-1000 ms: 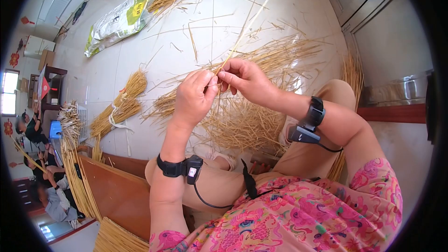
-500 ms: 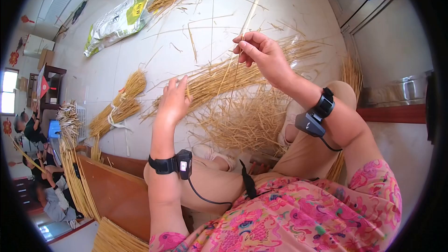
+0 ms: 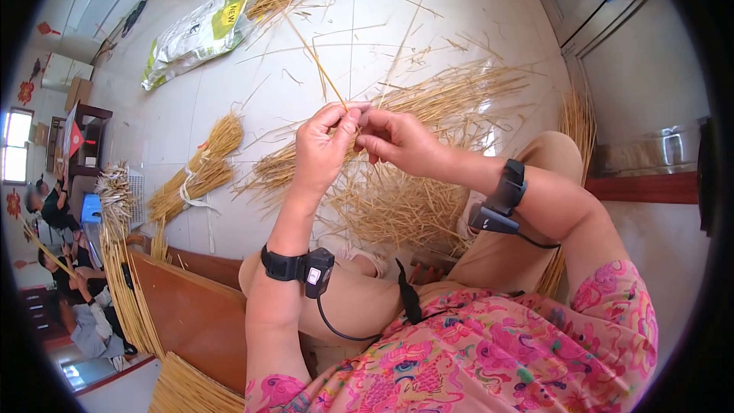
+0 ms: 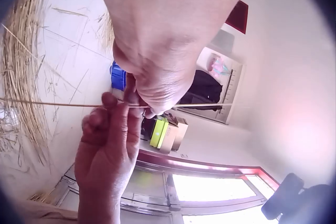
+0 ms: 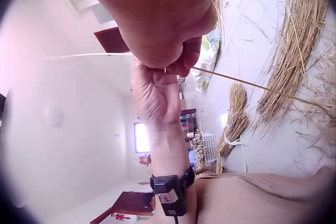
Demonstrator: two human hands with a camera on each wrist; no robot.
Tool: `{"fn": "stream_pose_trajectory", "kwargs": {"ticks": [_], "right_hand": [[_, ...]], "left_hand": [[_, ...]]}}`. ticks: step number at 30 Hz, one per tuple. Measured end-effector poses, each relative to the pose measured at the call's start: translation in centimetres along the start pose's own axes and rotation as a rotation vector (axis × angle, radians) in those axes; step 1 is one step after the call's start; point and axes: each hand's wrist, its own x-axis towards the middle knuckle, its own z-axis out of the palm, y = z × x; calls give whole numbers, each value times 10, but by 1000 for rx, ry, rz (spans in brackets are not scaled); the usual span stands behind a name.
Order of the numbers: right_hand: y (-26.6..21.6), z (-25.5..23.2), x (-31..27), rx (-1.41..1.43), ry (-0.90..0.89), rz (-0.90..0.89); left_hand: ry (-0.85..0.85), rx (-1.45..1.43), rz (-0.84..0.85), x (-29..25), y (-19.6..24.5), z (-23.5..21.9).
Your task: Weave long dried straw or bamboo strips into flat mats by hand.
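Observation:
A thin straw stalk (image 3: 325, 70) slants up and to the left from the two hands, which meet in the middle of the head view. Thumb and fingers of my left hand (image 3: 325, 149) pinch it. Right beside, my right hand (image 3: 405, 144) has its curled fingertips on the stalk too. In the left wrist view the stalk (image 4: 58, 104) runs sideways through both hands. One end of the stalk (image 5: 252, 83) stretches toward the floor in the right wrist view. Below the hands spreads a loose layer of straw (image 3: 443, 95).
A heap of short straw scraps (image 3: 397, 206) lies by the feet. Tied straw bundles (image 3: 202, 164) rest at left, near a brown wooden board (image 3: 183, 306). Farther off lies a white-and-green bag (image 3: 195, 38) with straw poking out. Metal-framed doors (image 3: 642, 69) stand at right.
First the hands were together, then parted, the left with loose fingers and the right raised with a stalk. Now they meet again, and a stalk points up-left.

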Motion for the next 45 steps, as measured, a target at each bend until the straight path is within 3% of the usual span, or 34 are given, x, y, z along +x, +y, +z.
{"fn": "stream_pose_trajectory", "kwargs": {"ticks": [4, 5, 9, 12, 14, 15, 18, 20, 24, 29, 32, 35, 38, 41, 44, 45], "right_hand": [[24, 3, -2, -104, -124, 134], [26, 4, -5, -265, -179, 141], [29, 12, -19, -426, -326, 122], [25, 19, -20, -323, -287, 170], [27, 14, -10, -209, -152, 143], [19, 6, 0, -163, -79, 144], [-9, -29, 24, -45, 180, 84], [-31, -65, 32, 151, 374, -9], [-68, -162, 22, 230, 670, -220], [-97, -335, -34, 300, 850, -193], [-124, -408, -90, 197, 1015, -127], [-154, -406, -142, -277, 1147, -29], [-145, -412, -188, -759, 1077, 251], [-99, -409, -238, -792, 1016, 457], [-3, -409, -309, -845, 932, 596], [11, -370, -327, -885, 907, 639]], "left_hand": [[227, -53, -14, 8, 12, -13], [291, -57, -8, 10, 13, -21], [430, -170, 50, 13, 3, -65], [469, -237, 103, 14, 5, -78], [468, -360, 112, 14, 9, -76], [418, -379, 11, 12, 0, -83], [491, -82, -272, 9, -13, -78], [494, -22, -294, 7, -23, -77], [468, 101, -300, 8, -44, -79], [423, 160, -305, 9, -56, -76], [402, 212, -311, 10, -58, -73], [389, 231, -331, 12, -65, -69], [355, 271, -365, 14, -75, -65], [308, 312, -386, 14, -87, -62], [282, 396, -378, 13, -108, -64], [269, 448, -368, 12, -111, -64]]}}
